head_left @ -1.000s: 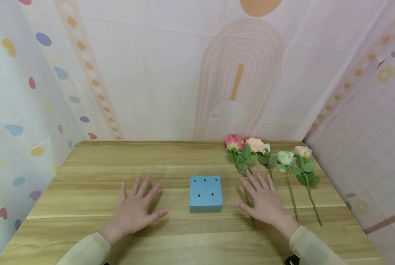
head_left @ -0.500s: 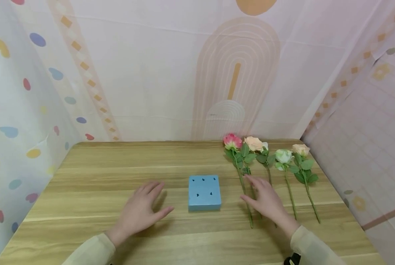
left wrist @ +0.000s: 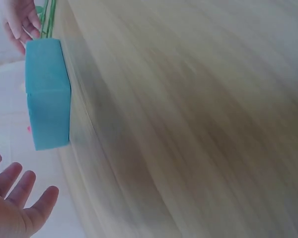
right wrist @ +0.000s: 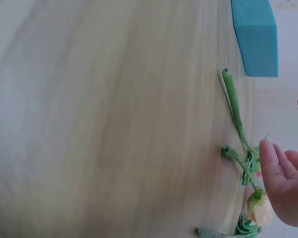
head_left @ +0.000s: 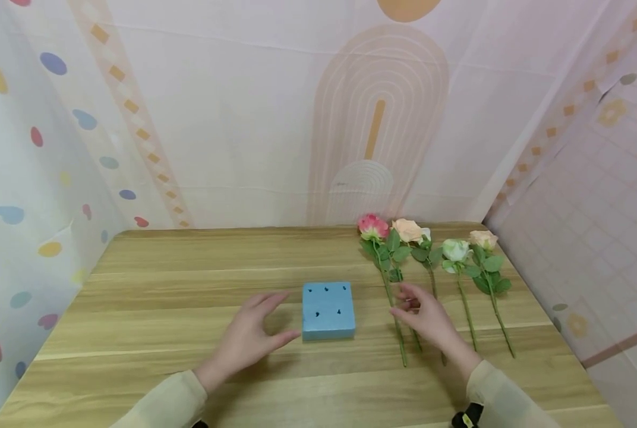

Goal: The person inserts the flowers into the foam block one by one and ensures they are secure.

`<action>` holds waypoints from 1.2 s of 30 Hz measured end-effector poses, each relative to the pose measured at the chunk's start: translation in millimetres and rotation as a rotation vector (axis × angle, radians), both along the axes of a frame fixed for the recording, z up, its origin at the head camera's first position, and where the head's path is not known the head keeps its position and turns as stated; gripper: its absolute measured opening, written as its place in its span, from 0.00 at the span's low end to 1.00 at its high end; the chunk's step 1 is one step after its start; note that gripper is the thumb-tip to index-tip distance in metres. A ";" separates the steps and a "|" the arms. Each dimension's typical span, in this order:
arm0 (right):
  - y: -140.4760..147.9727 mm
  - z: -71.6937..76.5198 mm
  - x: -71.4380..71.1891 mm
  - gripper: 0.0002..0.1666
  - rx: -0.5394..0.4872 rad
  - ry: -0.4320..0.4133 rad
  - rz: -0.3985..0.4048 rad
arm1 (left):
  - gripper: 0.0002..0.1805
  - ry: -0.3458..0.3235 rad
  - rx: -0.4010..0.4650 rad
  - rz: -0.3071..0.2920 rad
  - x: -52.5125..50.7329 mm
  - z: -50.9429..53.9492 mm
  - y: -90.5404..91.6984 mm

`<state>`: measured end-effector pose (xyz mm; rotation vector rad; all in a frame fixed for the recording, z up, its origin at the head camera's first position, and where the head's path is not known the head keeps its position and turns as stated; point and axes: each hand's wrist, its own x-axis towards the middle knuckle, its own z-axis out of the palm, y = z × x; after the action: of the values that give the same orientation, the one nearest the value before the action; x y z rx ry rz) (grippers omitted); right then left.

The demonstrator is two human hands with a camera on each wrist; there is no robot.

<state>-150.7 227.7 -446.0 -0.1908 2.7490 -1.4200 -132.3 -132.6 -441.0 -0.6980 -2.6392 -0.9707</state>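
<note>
A light blue foam block (head_left: pixel 328 311) with several small dark holes in its top sits mid-table. To its left is my left hand (head_left: pixel 250 333), fingers extended and thumb spread toward the block, holding nothing; a small gap to the block shows in the left wrist view. My right hand (head_left: pixel 425 315) hovers over the flower stems on the right, fingers bent with thumb and fingertips apart. Nearest its fingertips is the stem of the pink flower (head_left: pixel 373 227). A peach rose (head_left: pixel 407 230) lies beside it, its stem partly under the hand. In the right wrist view no stem is between the fingers.
Farther right lie a green-white flower (head_left: pixel 456 249) and another peach rose (head_left: pixel 483 239), stems toward me. A white flower (head_left: pixel 426 234) is partly hidden behind the first peach rose. Patterned curtains (head_left: pixel 243 119) border the wooden table (head_left: pixel 190 255) at the back and sides.
My left hand has moved right, toward the blue block. My right hand's spread fingers have drawn in and bent above the stems. The head view has shifted slightly.
</note>
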 end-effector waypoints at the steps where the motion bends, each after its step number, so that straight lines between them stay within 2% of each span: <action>1: 0.0 0.0 0.3 0.36 -0.013 -0.011 0.000 | 0.40 -0.001 0.013 -0.006 -0.7 -0.3 2.5; 5: -1.5 -0.5 2.0 0.36 -0.059 -0.056 -0.017 | 0.41 -0.039 0.051 -0.020 -4.0 -3.2 11.1; 10: -5.4 -2.2 3.0 0.36 -0.098 -0.097 -0.048 | 0.44 -0.118 0.078 -0.004 -9.2 -9.1 18.4; 17: -8.5 -5.8 3.0 0.35 -0.137 -0.103 -0.059 | 0.47 -0.233 0.139 0.000 -17.4 -15.5 22.2; 25: -6.6 -6.7 5.3 0.35 -0.180 -0.106 -0.064 | 0.53 -0.322 0.225 -0.015 -25.9 -22.5 26.4; 30: -4.5 -7.2 5.6 0.36 -0.176 -0.115 -0.066 | 0.55 -0.354 0.256 -0.031 -30.9 -28.5 26.8; 36: -1.8 -8.4 3.7 0.36 -0.134 -0.143 -0.099 | 0.54 -0.368 0.281 -0.092 -34.4 -29.5 28.3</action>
<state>-147.0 225.9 -454.4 0.0421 2.5840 -1.5767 -166.6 -104.3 -470.5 -0.6267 -2.7000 -1.5947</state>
